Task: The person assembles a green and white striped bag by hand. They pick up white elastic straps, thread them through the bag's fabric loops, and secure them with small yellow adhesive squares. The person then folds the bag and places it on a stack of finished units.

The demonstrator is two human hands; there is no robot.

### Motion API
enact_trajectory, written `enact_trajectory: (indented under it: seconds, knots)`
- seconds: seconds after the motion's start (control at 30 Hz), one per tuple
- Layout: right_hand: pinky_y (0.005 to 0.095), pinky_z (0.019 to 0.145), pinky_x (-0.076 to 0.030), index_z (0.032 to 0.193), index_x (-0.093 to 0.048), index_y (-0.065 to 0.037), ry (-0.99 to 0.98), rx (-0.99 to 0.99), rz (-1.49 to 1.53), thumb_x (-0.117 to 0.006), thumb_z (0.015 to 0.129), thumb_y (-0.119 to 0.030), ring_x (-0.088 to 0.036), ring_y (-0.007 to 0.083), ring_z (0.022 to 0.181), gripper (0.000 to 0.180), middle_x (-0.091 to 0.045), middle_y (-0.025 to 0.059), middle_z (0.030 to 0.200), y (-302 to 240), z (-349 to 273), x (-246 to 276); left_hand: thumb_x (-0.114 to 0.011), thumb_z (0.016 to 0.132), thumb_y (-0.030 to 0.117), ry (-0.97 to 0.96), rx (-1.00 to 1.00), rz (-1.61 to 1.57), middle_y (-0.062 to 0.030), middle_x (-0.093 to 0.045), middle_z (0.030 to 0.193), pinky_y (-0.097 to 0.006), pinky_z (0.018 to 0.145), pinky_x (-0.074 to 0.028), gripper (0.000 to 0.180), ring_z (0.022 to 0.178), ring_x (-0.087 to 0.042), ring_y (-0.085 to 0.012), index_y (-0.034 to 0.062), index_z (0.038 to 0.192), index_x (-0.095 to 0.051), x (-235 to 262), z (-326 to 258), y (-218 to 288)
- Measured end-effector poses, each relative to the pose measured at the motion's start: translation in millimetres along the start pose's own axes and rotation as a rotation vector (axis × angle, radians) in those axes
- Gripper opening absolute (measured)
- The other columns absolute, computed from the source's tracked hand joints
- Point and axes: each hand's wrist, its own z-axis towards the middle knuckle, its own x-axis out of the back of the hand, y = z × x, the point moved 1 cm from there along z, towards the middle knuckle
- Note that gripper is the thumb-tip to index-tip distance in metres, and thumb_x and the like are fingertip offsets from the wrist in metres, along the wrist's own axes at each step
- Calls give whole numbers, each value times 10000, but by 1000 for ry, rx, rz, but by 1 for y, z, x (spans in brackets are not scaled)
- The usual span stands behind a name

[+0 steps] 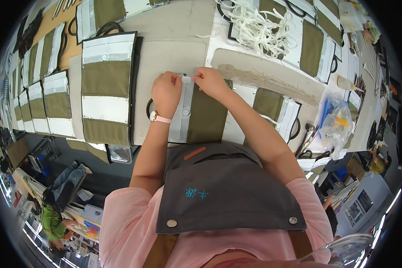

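A flat olive and white fabric bag with dark edging lies in front of me, against my grey apron. It has a pale grey strip with a round snap, and a dark handle loop shows at its left side. At its far edge my left hand, with a pink-strapped watch on the wrist, pinches the left corner. Close beside it, my right hand has its fingertips pressed together on the same edge. Whether a small piece sits between the fingertips is too fine to make out.
Left of my hands is a stack of similar bags, with more beyond. A heap of white strips lies at the far right. Another bag, a clear plastic bag and tools are to the right. A person in green is at lower left.
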Motion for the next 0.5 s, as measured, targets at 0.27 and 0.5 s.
enact_trajectory:
  seconds: [0.27, 0.5]
  knots:
    - [427, 647, -479, 741, -611, -16, 14, -17, 0, -665, 794, -211, -615, 339, 709, 209, -637, 159, 735, 1, 1, -1, -672, 802, 112, 69, -106, -36, -88, -633, 871, -370, 667, -476, 117, 769, -598, -266, 54, 891, -623, 9, -16, 1]
    - [427, 646, -480, 751, -614, -20, 17, 16, 11, -661, 793, -207, -617, 339, 712, 197, -640, 158, 741, 2, 0, 0, -609, 784, 46, 63, -452, 183, -17, -602, 1158, -375, 833, -416, 375, 964, -523, -238, 94, 1155, -631, 1, -49, -3]
